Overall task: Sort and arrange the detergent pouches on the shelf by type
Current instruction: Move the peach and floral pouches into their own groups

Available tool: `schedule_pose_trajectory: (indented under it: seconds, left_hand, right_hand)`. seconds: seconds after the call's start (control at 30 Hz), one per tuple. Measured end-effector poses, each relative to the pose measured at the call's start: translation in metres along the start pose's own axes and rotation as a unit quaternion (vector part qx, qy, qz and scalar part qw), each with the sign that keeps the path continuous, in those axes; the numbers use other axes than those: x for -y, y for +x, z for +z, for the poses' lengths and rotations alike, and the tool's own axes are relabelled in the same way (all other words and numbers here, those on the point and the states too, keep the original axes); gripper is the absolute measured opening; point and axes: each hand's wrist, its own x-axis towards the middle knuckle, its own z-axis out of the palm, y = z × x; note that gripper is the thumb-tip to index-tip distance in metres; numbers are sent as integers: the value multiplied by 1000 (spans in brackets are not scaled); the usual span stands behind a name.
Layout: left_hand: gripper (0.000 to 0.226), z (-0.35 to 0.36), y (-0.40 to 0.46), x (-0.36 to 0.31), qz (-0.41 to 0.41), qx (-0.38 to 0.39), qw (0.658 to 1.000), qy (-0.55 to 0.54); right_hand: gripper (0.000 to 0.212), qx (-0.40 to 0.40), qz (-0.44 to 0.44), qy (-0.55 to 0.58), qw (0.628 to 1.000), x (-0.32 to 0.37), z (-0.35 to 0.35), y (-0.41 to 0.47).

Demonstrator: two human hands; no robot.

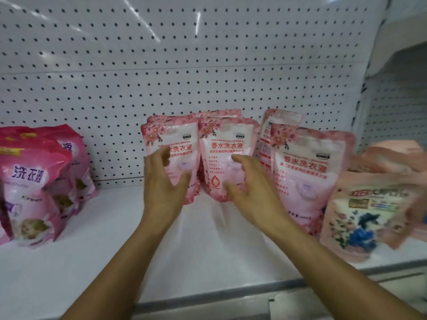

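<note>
Light pink floral detergent pouches stand upright at the middle of the white shelf (104, 250). My left hand (161, 188) is in front of the left pouch (182, 139), fingers spread, thumb near its lower edge. My right hand (251, 188) is spread in front of the middle pouch (221, 146). Neither hand clearly grips a pouch. A third light pink pouch (307, 162) stands nearer at the right, with another (275, 125) behind it. Dark pink pouches (30, 185) stand at the far left. Peach pouches with a blue flower (367, 218) sit at the far right, blurred.
A white pegboard (184, 65) backs the shelf. Bare shelf surface lies between the dark pink group and the middle pouches and in front of my hands. The grey shelf lip (208, 296) runs along the front. A side panel (397, 100) closes the right end.
</note>
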Motion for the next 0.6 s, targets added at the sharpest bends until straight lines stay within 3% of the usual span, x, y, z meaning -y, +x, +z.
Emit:
schedule_pose_trajectory:
  seconds: [0.13, 0.3, 0.37, 0.47, 0.6]
  left_hand:
    - [47, 58, -32, -57, -75, 191, 963, -177]
    - [55, 133, -48, -89, -173, 280, 890, -317]
    - [41, 141, -55, -97, -195, 263, 885, -332]
    - [23, 138, -58, -90, -196, 185, 905, -328]
    - [25, 108, -60, -68, -172, 65, 940, -289]
  right_hand:
    - [30, -91, -109, 24, 990, 22, -62, -21]
    - [21, -156, -121, 74, 978, 20, -140, -37]
    - [21, -168, -105, 94, 976, 17, -160, -36]
    - [20, -161, -94, 92, 978, 12, -181, -27]
    - [14, -103, -62, 45, 992, 2, -196, 9]
